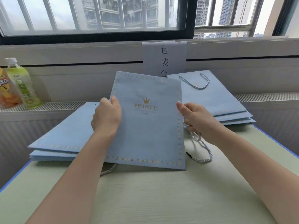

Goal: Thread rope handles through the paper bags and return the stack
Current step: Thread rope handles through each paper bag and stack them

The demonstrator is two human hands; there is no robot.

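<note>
A flat light-blue paper bag (pixel 145 126) with a gold crown and "PRINCE" print is tilted up off the table in the middle. My left hand (pixel 106 116) grips its left edge, thumb on the front. My right hand (pixel 196 118) pinches its right edge and also has a pale rope handle (pixel 204 148) in its curled fingers; the rope loops down onto the table to a black tip. A second rope (pixel 107 171) pokes out under the bag's bottom edge. A stack of bags without handles (pixel 64 136) lies at left. Another stack (pixel 213 97) at right has a rope handle on top.
The pale green table (pixel 145 199) has blue edges. Two drink bottles (pixel 24 83) stand on the radiator ledge at far left. A paper sign (pixel 164 59) with printed characters hangs below the window, behind the bags.
</note>
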